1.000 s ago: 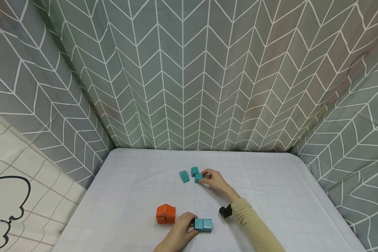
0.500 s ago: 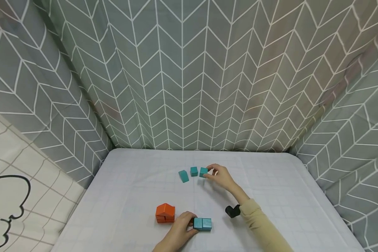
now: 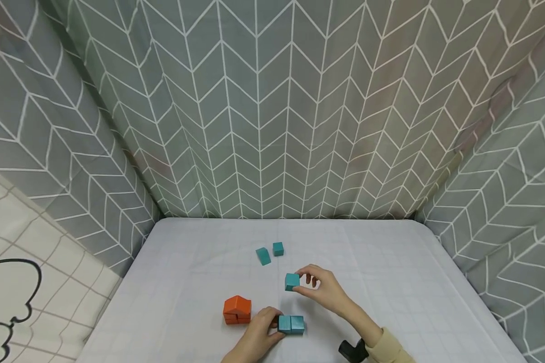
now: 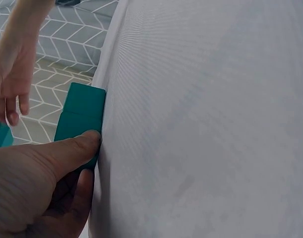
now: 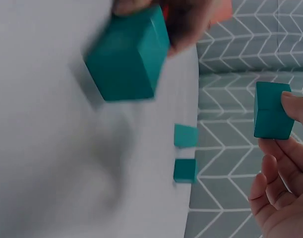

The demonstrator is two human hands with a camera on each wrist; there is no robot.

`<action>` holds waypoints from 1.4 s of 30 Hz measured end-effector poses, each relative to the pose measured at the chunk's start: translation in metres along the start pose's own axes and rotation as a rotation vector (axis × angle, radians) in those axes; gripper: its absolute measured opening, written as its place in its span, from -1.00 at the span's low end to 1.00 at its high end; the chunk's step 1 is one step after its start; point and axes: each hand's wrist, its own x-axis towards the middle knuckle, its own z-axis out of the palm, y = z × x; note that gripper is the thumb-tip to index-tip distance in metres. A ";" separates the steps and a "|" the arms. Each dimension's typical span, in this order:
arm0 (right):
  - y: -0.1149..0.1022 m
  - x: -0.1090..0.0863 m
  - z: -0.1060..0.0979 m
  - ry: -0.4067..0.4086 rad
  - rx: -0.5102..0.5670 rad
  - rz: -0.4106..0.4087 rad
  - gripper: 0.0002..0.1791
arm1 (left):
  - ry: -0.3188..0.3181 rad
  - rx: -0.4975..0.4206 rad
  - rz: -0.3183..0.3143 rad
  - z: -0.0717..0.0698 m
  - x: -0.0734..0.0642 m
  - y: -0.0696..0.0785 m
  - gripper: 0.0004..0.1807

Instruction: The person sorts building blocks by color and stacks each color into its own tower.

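Observation:
Two teal blocks stand side by side on the table near its front. My left hand grips the left end of this pair; in the left wrist view its thumb presses along the teal side. Above the table, behind the pair, my right hand pinches another teal block by thumb and fingers. The right wrist view shows that teal block between thumb and fingertips, its other fingers loosely bent. The paired blocks look large and blurred there, partly covered by the left hand.
Farther back on the white table lie a teal cube and a slanted teal block. Left of my left hand stands a small orange house-shaped stack of blocks. Patterned curtains surround the table.
My right hand has moved the teal block away from the other two at the back, first rightward, then toward the paired blocks. The left hand keeps its hold in place.

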 end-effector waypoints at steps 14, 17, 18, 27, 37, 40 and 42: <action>-0.021 -0.040 0.032 -0.081 0.073 -0.096 -0.69 | 0.092 0.089 0.109 0.002 -0.003 -0.001 -0.64; -0.005 -0.048 0.040 -0.080 0.061 -0.092 -0.70 | 0.098 0.095 0.113 0.003 -0.003 -0.001 -0.65; -0.001 -0.049 0.041 -0.079 0.059 -0.097 -0.71 | 0.099 0.094 0.115 0.004 -0.004 -0.002 -0.66; -0.008 -0.048 0.039 -0.063 0.080 -0.140 -0.68 | 0.092 0.079 0.114 0.002 -0.002 -0.002 -0.68; 0.007 -0.053 0.045 -0.072 0.065 -0.128 -0.69 | 0.092 0.079 0.117 0.002 -0.004 -0.003 -0.67; 0.005 -0.052 0.045 -0.052 0.072 -0.140 -0.69 | 0.095 0.076 0.112 0.003 -0.004 -0.003 -0.66; 0.004 -0.051 0.046 -0.039 0.078 -0.147 -0.68 | 0.099 0.077 0.121 0.003 -0.003 -0.003 -0.66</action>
